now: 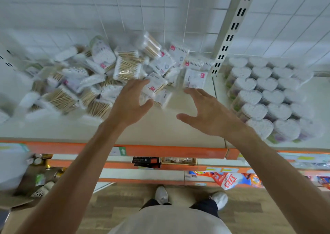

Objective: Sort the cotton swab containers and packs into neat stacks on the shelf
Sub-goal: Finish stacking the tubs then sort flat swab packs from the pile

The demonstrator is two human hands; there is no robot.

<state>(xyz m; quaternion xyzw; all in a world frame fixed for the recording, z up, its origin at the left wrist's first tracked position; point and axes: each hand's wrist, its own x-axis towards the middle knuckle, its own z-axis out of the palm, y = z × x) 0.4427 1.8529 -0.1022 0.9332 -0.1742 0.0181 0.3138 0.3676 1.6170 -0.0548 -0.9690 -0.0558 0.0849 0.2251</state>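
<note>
both hands were stretched over the shelf (160,130) with the fingers spread and holding nothing. the left hand (131,101) had its fingertips at the near edge of the messy pile of swab packs (85,80), just beside a small pack with a red mark (155,86). the right hand (205,112) was apart from the pile; a flat white pack (195,78) lay just beyond its fingertips. the heart-shaped containers (267,98) stood in neat rows further to the right of the right hand, past the white post (230,30).

Glossy clear-plastic swab packs (127,69), seemingly wooden sticks; smooth matt shelf (160,126).
</note>
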